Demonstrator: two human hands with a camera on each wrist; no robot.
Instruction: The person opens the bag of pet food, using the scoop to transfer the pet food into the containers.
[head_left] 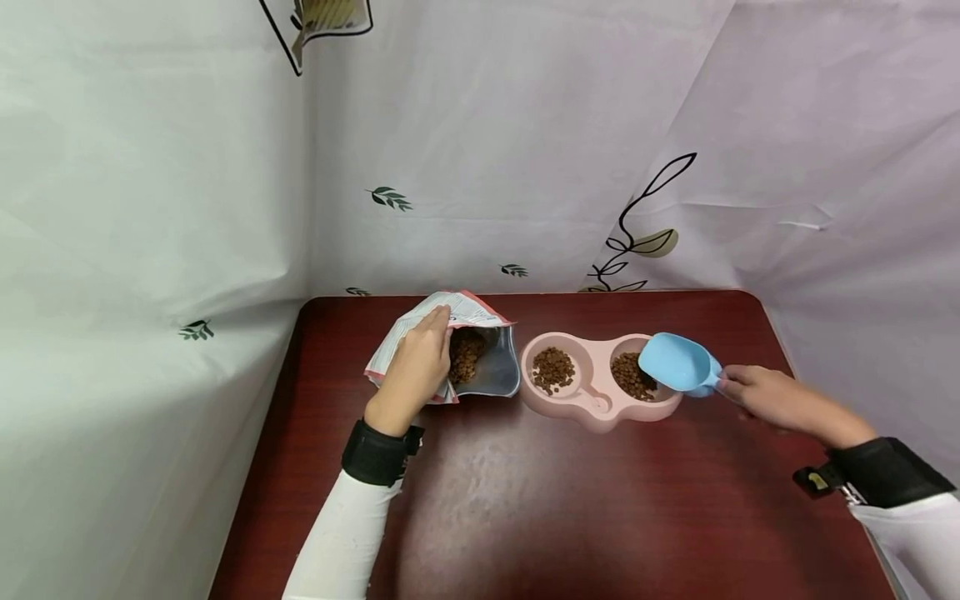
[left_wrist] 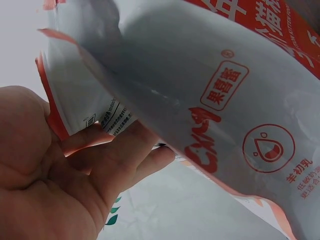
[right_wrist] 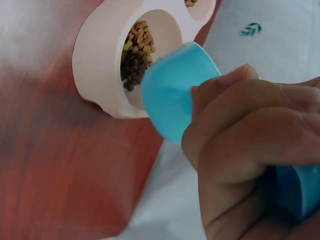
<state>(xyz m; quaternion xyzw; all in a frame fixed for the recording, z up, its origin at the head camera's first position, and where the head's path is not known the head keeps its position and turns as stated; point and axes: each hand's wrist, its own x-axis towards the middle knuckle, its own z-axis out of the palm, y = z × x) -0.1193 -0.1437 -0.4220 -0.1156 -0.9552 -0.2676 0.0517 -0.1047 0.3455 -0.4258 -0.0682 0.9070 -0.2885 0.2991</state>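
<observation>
My left hand [head_left: 420, 354] grips the upper edge of a white and red cat food bag [head_left: 408, 325], whose silvery mouth faces right with brown kibble [head_left: 467, 350] inside. In the left wrist view, the fingers [left_wrist: 135, 150] go behind the bag's printed side [left_wrist: 200, 100]. My right hand [head_left: 772, 400] holds a light blue scoop [head_left: 678, 360] by its handle. The scoop's front overlaps the right bowl of a pink double pet bowl [head_left: 596, 367]. Kibble [head_left: 630, 375] lies in that bowl, and more kibble [head_left: 553, 368] in the left one. Curled fingers [right_wrist: 245, 135] wrap the handle in the right wrist view.
All of this stands near the back edge of a dark red wooden table [head_left: 570, 500]. Behind and at the sides hangs a pale cloth [head_left: 510, 150] with leaf prints. The bag's mouth sits right beside the pink bowl's left end.
</observation>
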